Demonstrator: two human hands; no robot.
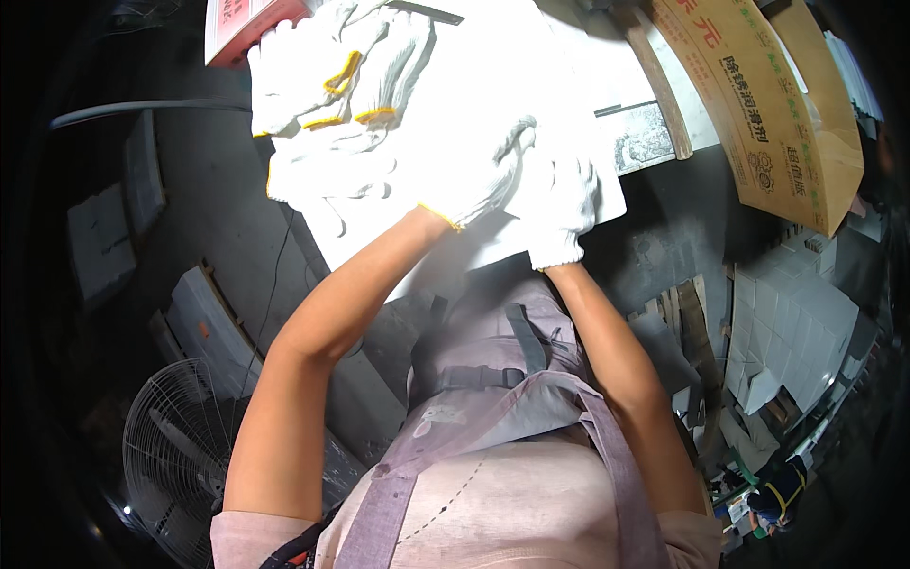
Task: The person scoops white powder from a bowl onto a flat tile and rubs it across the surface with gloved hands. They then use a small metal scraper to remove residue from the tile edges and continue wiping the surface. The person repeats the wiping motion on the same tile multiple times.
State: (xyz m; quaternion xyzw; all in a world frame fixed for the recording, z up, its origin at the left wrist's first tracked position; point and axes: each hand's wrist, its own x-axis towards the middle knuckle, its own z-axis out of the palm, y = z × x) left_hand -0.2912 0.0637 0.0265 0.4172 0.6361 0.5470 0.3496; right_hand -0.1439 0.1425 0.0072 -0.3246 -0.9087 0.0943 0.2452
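Both my hands wear white knit gloves and rest over a brightly lit white work surface (607,194). My left hand (483,185), with a yellow glove cuff at the wrist, points away from me with its fingers pressed together. Just to its right, my right hand (571,204) has its fingers bent inward. Glare washes out the space between them, so whatever they might hold cannot be made out. Beyond my left hand, at the far left of the surface, lies a loose heap of white knit gloves (389,81), several with yellow cuff edges.
A red and white box (248,24) stands at the far left corner. A thin metal strip (427,11) lies at the far edge. To the far right is a large brown cardboard box (758,114). A wire-caged fan (180,455) stands low left; another person (779,493) is low right.
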